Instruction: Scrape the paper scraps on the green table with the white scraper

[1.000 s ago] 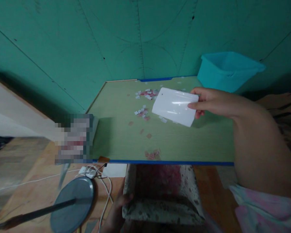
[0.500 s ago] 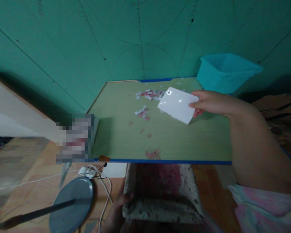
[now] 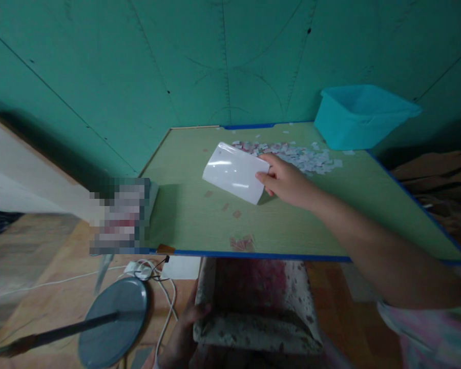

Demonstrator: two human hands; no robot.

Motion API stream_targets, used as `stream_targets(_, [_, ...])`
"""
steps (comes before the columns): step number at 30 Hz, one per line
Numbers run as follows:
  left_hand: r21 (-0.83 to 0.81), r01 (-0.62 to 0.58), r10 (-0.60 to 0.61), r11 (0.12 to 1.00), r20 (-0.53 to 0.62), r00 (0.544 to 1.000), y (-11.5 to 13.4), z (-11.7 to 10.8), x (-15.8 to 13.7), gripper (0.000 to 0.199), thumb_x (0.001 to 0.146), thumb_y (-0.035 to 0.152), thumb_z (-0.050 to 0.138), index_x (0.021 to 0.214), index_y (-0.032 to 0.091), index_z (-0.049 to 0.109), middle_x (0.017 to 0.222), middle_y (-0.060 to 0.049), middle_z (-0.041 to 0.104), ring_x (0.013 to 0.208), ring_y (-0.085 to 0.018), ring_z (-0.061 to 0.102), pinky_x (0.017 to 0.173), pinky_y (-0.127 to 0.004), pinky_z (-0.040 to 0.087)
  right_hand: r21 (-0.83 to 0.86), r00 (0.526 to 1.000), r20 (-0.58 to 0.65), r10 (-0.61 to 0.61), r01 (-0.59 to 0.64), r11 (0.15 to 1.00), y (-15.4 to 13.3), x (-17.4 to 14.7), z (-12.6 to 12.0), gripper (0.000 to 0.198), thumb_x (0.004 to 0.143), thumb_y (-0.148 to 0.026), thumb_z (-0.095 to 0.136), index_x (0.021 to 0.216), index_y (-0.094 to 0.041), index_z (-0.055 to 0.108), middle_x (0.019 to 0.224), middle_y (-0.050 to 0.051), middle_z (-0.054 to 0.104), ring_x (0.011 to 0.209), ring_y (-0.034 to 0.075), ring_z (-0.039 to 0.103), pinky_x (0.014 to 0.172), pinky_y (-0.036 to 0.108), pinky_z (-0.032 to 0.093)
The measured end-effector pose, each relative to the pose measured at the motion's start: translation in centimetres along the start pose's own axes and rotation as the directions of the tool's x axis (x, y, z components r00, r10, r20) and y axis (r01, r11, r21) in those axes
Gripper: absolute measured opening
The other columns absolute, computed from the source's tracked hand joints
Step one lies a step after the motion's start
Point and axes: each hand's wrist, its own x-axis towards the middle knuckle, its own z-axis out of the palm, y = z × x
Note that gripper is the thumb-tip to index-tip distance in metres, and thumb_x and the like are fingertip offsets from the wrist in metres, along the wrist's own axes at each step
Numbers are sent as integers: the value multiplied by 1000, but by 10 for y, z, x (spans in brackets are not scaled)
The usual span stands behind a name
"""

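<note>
My right hand [image 3: 286,179] grips a glossy white sheet [image 3: 234,174] by its right edge, thumb on top. The sheet is slightly bent, tilted above the table, and hides part of what lies under it. Behind it and to its right spreads a pile of small white and pinkish square pieces [image 3: 311,158]. Below the table's front edge, my left hand [image 3: 195,313] holds the left side of a spotted, open container [image 3: 253,328] with a pinkish-red stained inside. Most of my left fingers are hidden in shadow.
A turquoise bin [image 3: 364,118] stands at the table's back right corner. Several flat pinkish pieces [image 3: 243,243] lie near the front edge of the greenish table [image 3: 311,225]. A round grey stand base [image 3: 115,323] and white cables [image 3: 172,297] are on the floor to the left.
My right hand has moved left with the white sheet, uncovering the pile on the right. The sheet now covers the small cluster left of centre. My left hand stays on the container.
</note>
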Motion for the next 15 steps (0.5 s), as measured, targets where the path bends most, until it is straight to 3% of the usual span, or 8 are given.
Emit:
stream_targets(3, [10,-17,17,1000,-20,1000,-4,-4,5,85,27,5,79,106,27,57,71,0,73,110,-35,53,85,-38,46,-98,995,-86,-45,37,994,-6,1,4,43,85,-30,39,126,-16,38,76,6,65,57,13,54,52,24,37])
stream_targets(6, [-8,-18,18,1000,8,1000,-7,7,-9,72,34,17,81,102,27,60,72,-1,73,106,-36,56,84,-44,47,-222,987,-122,-105,76,972,-12,0,6,43,86,-29,37,127,-17,40,82,7,66,59,13,54,52,24,34])
stream_targets(9, [-45,11,-6,999,112,994,-2,23,-31,58,47,25,77,104,25,62,78,-3,74,98,-34,61,81,-45,48,-364,978,-108,-178,128,923,-18,-3,7,41,87,-30,34,126,-21,42,85,6,67,60,14,55,53,25,32])
stream_targets(12, [-83,-11,27,997,191,981,4,33,-44,45,65,20,64,109,25,60,85,-3,74,96,-28,63,82,-41,47,-495,965,-68,-252,186,848,-21,-7,10,39,88,-31,31,124,-24,45,90,5,68,66,15,57,57,26,33])
stream_targets(15, [-76,6,13,997,236,972,5,33,-45,31,70,18,57,98,23,67,76,-2,74,86,-25,66,78,-37,49,-568,947,-24,-320,250,784,-22,-10,15,38,89,-29,30,123,-28,47,97,3,67,73,14,59,61,27,35])
